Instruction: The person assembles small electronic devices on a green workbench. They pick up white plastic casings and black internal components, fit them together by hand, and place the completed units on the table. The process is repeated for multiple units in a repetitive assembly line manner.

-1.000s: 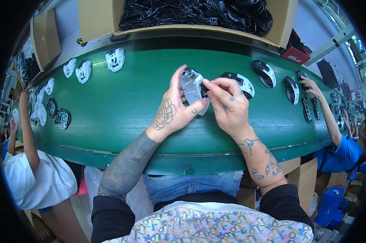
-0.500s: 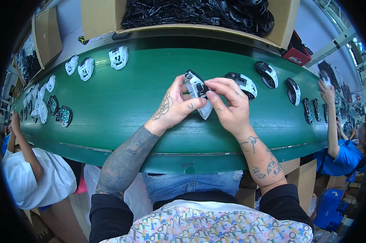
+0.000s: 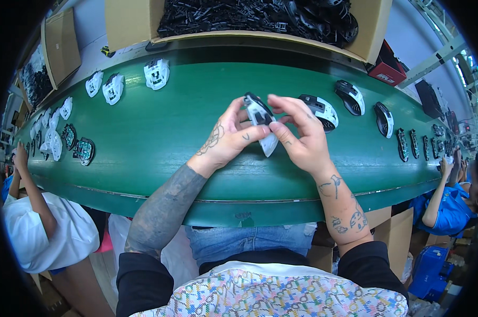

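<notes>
Left hand (image 3: 222, 141): mine, pinching the mouse shell between thumb and fingers; thumb on the near face, fingers round the far side.
Right hand (image 3: 305, 134): mine, thumb tip at the shell's right edge, index finger lifted away, fingers spread apart from the thumb.
Mouse shell (image 3: 260, 117): in my left grip, held up over the belt in front of me, tilted, one pointed end toward me; whitish with black parts inside, fine detail blurred.
Green belt (image 3: 196, 105): runs across, left to right, under both hands.
Black-and-white mouse (image 3: 323, 112): on the belt just behind my right hand, partly covered by it.
Other mice: two more farther right, one (image 3: 350, 98) up toward the far edge, one (image 3: 384, 119) beyond it.
White shells: three at upper left, nearest to me sideways this one (image 3: 157, 74); more clustered at far left.
Circuit boards: two green-and-black ones at left (image 3: 84, 151), close together, beside the shell cluster.
Dark narrow parts (image 3: 402, 145): in a row at right, too small to identify.
Cardboard box (image 3: 128, 26): past the belt's far edge, loaded with black plastic parts (image 3: 249, 18).
Red box (image 3: 385, 74): right of the cardboard one.
Co-workers: white top (image 3: 64, 227) at left, blue sleeve (image 3: 445, 211) at right.
</notes>
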{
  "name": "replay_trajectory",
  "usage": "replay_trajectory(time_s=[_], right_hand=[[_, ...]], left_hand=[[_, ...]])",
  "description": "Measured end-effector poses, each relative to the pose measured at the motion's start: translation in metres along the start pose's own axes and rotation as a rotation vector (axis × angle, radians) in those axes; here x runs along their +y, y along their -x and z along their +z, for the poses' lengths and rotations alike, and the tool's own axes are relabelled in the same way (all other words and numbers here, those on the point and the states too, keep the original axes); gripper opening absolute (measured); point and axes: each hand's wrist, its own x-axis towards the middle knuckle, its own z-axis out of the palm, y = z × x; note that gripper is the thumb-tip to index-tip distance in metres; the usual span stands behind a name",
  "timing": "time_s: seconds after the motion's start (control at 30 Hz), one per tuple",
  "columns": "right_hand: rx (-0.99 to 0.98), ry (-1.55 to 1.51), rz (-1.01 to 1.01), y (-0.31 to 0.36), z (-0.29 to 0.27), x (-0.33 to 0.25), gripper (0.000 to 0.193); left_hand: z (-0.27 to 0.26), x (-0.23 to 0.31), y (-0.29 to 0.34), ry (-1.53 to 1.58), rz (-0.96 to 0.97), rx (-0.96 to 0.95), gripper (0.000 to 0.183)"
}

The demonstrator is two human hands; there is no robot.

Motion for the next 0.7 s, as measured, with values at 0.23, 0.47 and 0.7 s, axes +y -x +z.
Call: replay_trajectory(time_s=[0.23,0.47,0.7], right_hand=[[-0.045,-0.197,0.252,0.003,0.001,-0.001,0.041],[0.005,-0.216,0.219,0.003,0.000,0.002,0.040],[-0.002,-0.168,0.183,0.003,0.000,-0.001,0.041]], left_hand=[[0.001,0.005,-0.002,0.059,0.005,-0.019,0.075],[0.000,0.020,0.000,0.046,-0.059,-0.112,0.072],[-0.004,0.016,0.000,0.013,-0.036,-0.091,0.067]])
